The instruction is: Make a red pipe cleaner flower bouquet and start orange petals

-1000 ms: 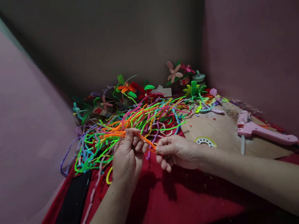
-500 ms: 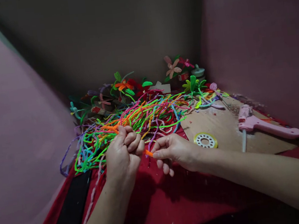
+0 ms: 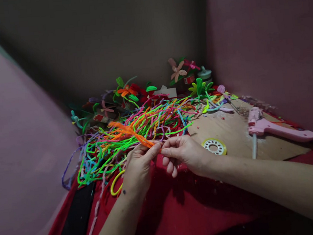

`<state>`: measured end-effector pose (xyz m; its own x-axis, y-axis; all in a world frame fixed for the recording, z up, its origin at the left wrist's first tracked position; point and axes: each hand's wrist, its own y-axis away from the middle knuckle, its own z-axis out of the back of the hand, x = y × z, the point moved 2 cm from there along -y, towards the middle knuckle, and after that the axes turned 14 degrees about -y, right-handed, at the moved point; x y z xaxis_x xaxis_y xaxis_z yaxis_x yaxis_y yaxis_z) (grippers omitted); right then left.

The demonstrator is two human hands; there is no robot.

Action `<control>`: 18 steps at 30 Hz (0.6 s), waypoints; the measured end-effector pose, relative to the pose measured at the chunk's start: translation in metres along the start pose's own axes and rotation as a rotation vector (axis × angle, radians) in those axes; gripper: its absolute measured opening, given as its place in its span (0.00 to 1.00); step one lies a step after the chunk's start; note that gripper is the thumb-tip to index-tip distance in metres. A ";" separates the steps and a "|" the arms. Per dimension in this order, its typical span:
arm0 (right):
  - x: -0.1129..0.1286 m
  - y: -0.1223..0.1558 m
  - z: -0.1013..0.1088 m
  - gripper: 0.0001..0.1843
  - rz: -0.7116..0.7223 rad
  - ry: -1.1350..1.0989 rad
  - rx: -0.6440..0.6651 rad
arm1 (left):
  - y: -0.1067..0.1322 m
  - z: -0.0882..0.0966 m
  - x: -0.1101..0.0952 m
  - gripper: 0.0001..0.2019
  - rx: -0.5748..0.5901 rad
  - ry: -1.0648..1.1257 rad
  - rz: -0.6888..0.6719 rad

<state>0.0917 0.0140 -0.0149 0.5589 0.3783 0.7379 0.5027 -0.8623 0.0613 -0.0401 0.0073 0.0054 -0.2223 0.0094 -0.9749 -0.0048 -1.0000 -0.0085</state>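
Observation:
Orange pipe cleaners (image 3: 140, 137), gathered in a narrow bunch, slant up and left from my fingers. My left hand (image 3: 140, 164) pinches the bunch close to its lower right end, thumb on top. With thumb and forefinger, my right hand (image 3: 181, 152) grips the tip of the same bunch, its other fingers curled below. The two hands nearly touch at the fingertips. Just behind them lies a large loose heap of pipe cleaners (image 3: 157, 123) in green, pink, purple, blue and other colours. A yellow loop (image 3: 114, 184) shows beside my left wrist.
A pink glue gun (image 3: 282, 129) rests on a cardboard sheet (image 3: 231, 131) at the right, with a tape roll (image 3: 214, 147) nearby. Pipe-cleaner flowers (image 3: 178, 69) stand along the back by a lidded jar (image 3: 204, 74). A black flat object (image 3: 75, 221) lies left on the red cloth (image 3: 168, 221).
My left hand has turned from a closed fist into a thumb-up pinch, and the orange bunch now shows above it. The yellow loop has come into sight. The view has shifted slightly.

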 end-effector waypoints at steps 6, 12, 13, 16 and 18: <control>0.004 -0.001 0.001 0.14 -0.090 0.070 0.059 | -0.004 0.002 0.004 0.08 0.007 0.036 0.019; 0.005 0.002 -0.001 0.13 -0.190 0.303 -0.033 | 0.001 0.003 0.004 0.03 -0.114 -0.139 -0.089; 0.005 0.003 -0.002 0.14 -0.201 0.332 -0.037 | 0.002 0.003 0.003 0.02 -0.147 -0.163 -0.112; 0.007 0.004 -0.005 0.14 -0.222 0.389 -0.040 | 0.007 0.003 -0.003 0.01 -0.242 -0.260 -0.177; 0.008 0.005 -0.005 0.15 -0.219 0.419 -0.052 | 0.007 0.005 -0.005 0.02 -0.263 -0.306 -0.180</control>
<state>0.0953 0.0114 -0.0056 0.1235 0.3939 0.9108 0.5396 -0.7970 0.2715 -0.0435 0.0007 0.0117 -0.5192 0.1443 -0.8424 0.1693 -0.9488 -0.2669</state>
